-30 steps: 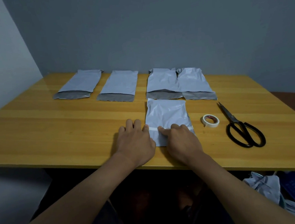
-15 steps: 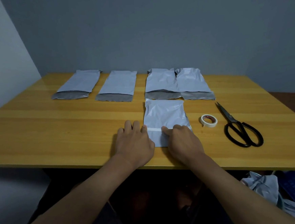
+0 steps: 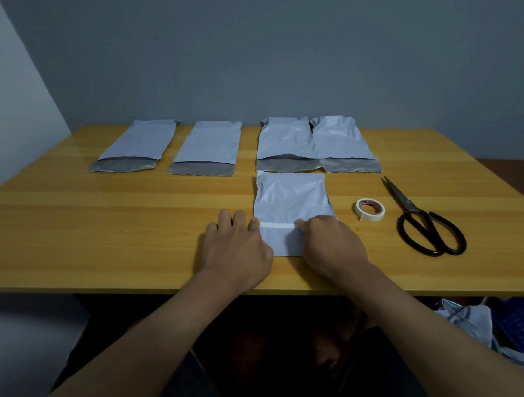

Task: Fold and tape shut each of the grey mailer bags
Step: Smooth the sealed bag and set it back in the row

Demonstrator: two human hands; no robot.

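The near right corner of the folded mailer bag is hidden under the right hand, and the right end of the white tape strip disappears beneath that hand's fingers, so the strip's full length cannot be read. At the lower right of the frame, below the table edge, a crumpled pile of grey plastic and a blue object are cut off and too dark to identify.

The folded bag sits just right of the frame's centre on the wooden table, its long axis running away from the viewer, its flap folded over at the near end with the tape strip lying crosswise on the fold.

The left hand lies flat with straight fingers, mostly on the table, its inner edge touching the bag's left side at the tape. The right hand presses down on the bag's near right part, fingers lightly bent over the tape; neither hand grips anything.

Four unfolded mailer bags lie in a row across the upper middle, open ends toward the viewer, the two rightmost overlapping. A tape roll and black scissors lie right of the folded bag.
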